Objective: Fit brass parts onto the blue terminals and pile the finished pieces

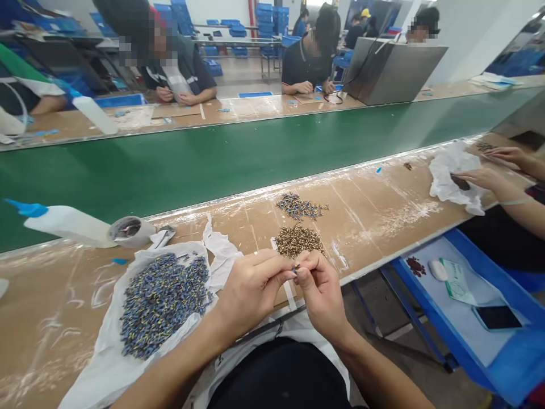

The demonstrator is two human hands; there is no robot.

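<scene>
My left hand (254,284) and my right hand (319,287) meet fingertip to fingertip near the table's front edge. Between them is a tiny blue and brass-coloured piece (294,269), pinched by both. Just beyond my fingers lies a heap of small brass-coloured parts (298,240). Farther back is a looser pile of blue and brass pieces (298,207). To the left, a large heap of blue and yellowish small parts (164,301) rests on white paper (106,346).
A squeeze bottle (70,224) and a tape roll (131,231) stand at left. Beyond runs a green conveyor belt (238,153), with people seated behind it. At right, another person's hands touch white paper (447,165); a blue tray (525,341) holds a phone (497,318).
</scene>
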